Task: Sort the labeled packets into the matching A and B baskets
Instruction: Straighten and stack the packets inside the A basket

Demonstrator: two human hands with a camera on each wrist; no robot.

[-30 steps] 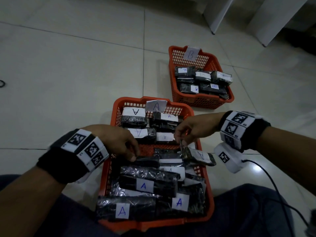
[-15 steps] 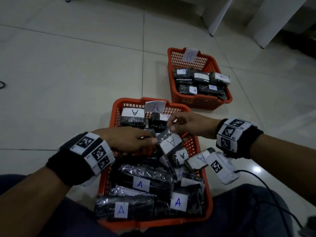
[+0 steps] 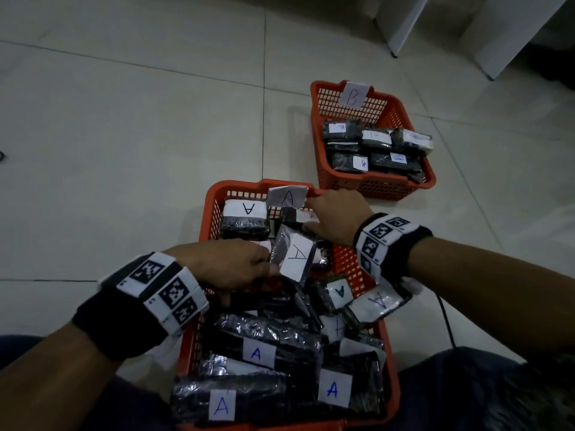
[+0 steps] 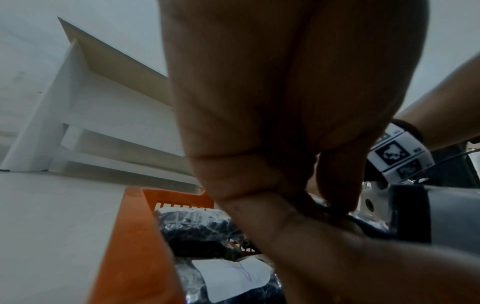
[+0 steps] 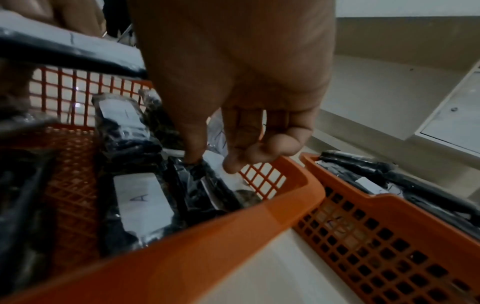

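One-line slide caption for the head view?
Left hand pinches an A-labeled packet over the A basket; right hand reaches toward its far end.

This looks like a plain indoor room, maybe an office or a storage room, though the pictures do not settle which. The floor (image 3: 124, 126) is made of large pale glossy tiles with thin dark joints, and two orange plastic mesh baskets (image 3: 373, 185) stand directly on it. At the far side there are white board furniture panels (image 3: 404, 23), and the left wrist view shows a white shelf unit with bare boards (image 4: 103, 107).
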